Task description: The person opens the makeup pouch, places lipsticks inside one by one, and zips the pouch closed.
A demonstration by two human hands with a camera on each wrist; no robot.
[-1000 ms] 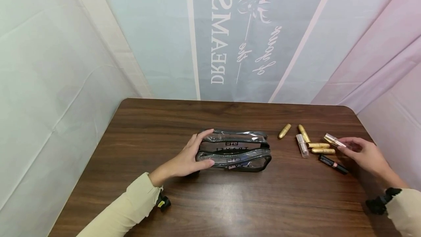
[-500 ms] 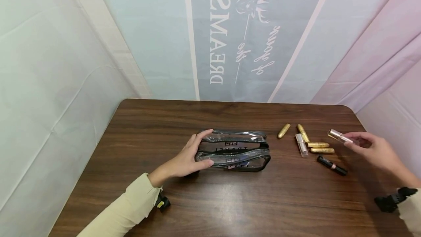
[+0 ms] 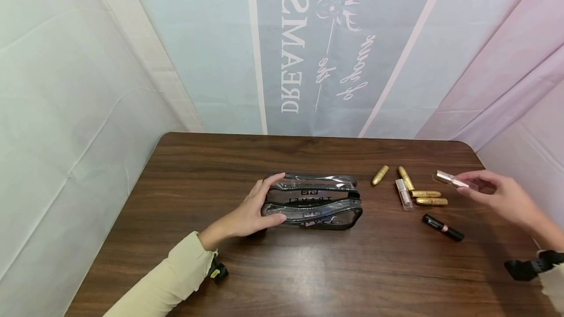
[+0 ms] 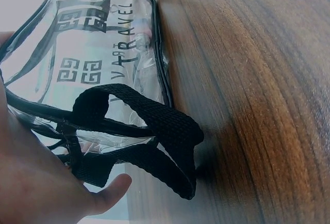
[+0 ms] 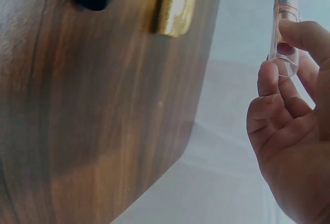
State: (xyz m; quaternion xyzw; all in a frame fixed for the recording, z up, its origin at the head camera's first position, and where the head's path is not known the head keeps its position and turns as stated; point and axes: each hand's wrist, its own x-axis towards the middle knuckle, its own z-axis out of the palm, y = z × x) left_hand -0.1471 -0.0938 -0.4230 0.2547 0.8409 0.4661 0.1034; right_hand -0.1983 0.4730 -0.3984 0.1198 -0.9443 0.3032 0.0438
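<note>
My left hand (image 3: 252, 209) holds the left end of a clear pouch (image 3: 315, 214) with black trim, thumb on the near side and a finger on the far side. In the left wrist view the pouch (image 4: 85, 43) shows "TRAVEL" lettering and a black webbing strap (image 4: 149, 115). At the table's right, my right hand (image 3: 506, 199) pinches a lipstick (image 3: 449, 178) with a silvery end. The right wrist view shows the lipstick (image 5: 285, 12) upright between thumb and fingers, its clear part revealing dark red inside.
Several gold bullet-shaped tubes, among them a gold tube (image 3: 380, 175) set apart, lie right of the pouch. A clear-and-silver lipstick (image 3: 404, 194) touches that group. A black tube (image 3: 442, 227) lies nearer me. Fabric backdrop (image 3: 308, 62) stands behind the wooden table (image 3: 211, 160).
My right hand has lifted the lipstick off the pile, moved right, then slightly back left. The black tube has shifted a little towards me. The left hand and pouch stay put.
</note>
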